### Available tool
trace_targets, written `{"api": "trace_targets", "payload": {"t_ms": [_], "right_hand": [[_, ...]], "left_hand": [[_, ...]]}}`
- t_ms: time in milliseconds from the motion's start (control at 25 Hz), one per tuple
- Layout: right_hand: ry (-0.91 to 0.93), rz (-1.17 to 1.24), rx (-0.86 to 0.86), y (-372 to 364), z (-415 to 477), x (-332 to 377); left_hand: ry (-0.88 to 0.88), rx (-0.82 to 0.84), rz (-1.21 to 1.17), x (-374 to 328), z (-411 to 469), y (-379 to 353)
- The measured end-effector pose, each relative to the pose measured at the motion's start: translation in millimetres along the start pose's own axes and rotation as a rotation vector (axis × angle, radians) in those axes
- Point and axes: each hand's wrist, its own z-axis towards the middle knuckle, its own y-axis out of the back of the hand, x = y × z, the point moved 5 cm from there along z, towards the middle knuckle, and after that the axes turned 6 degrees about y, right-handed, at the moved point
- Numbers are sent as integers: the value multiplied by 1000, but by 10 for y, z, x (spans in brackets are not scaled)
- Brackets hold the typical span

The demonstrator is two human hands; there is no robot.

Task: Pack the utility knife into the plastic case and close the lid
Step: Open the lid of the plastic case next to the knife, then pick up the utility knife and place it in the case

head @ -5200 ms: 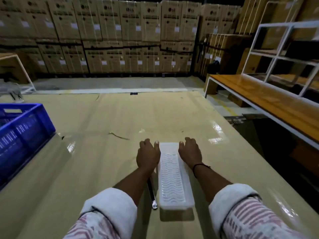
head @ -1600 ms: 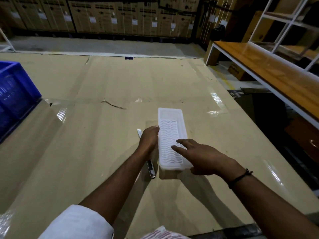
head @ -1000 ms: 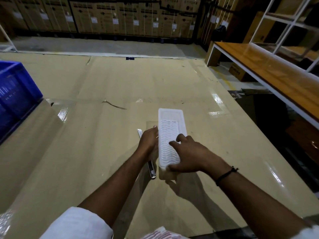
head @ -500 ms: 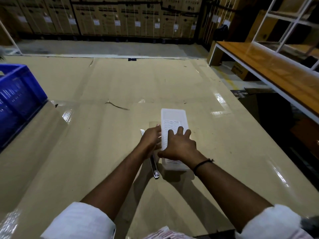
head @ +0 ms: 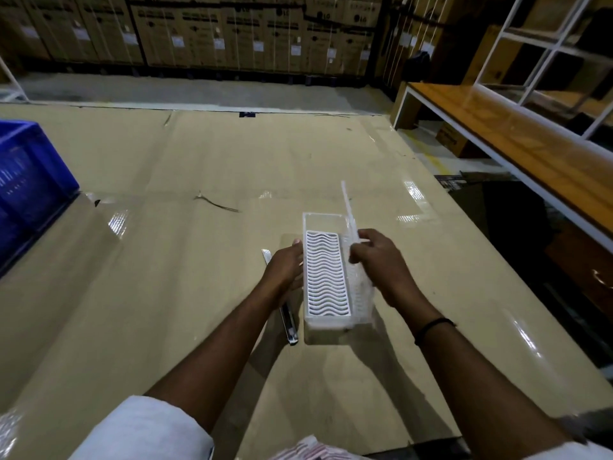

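A white plastic case [head: 326, 322] lies lengthwise on the tan table, with a wavy slotted insert showing inside it. Its clear lid [head: 348, 210] stands tilted up along the case's right side. My right hand [head: 378, 260] grips the lid at its upper edge. My left hand [head: 287, 268] presses against the case's left wall. A slim silver utility knife [head: 289, 322] lies on the table just left of the case, partly hidden under my left hand and wrist.
A blue plastic crate [head: 26, 184] stands at the table's left edge. A wooden bench with a white metal frame [head: 517, 141] runs along the right. Stacked cardboard boxes [head: 232, 31] line the back wall. A thin twig-like scrap [head: 215, 203] lies mid-table.
My right hand lay flat on the closed lid half a second ago; now it has lifted the lid up and to the right, exposing the insert. My left hand stays at the case's left side.
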Motion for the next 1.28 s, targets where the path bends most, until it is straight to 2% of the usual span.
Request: {"api": "trace_targets", "payload": {"t_ms": [200,280,520,640,760,840,1040,1280], "right_hand": [[-70,-18,-181,422,249,-353],[-75,-159,-179,483,306,-539],[-103,-527,-159,417,268,-925],[-75,-684,-117,338,255,-1008],[-21,-679,-139,246,253,-942],[74,-668,-161,129,236,-789],[328,-560,-228,-236,104,-295],[425,-555,-200,-508,2,-84]], "left_hand": [[10,-8,-64,-6,-16,-17],[-8,-6,-46,17,-14,-3],[-130,-76,282,100,-69,147],[-164,-225,450,175,-168,274],[-211,-422,687,250,-279,427],[-172,-491,833,315,-303,502],[-80,-526,1029,363,-343,458],[-68,-591,1081,357,-389,452]]}}
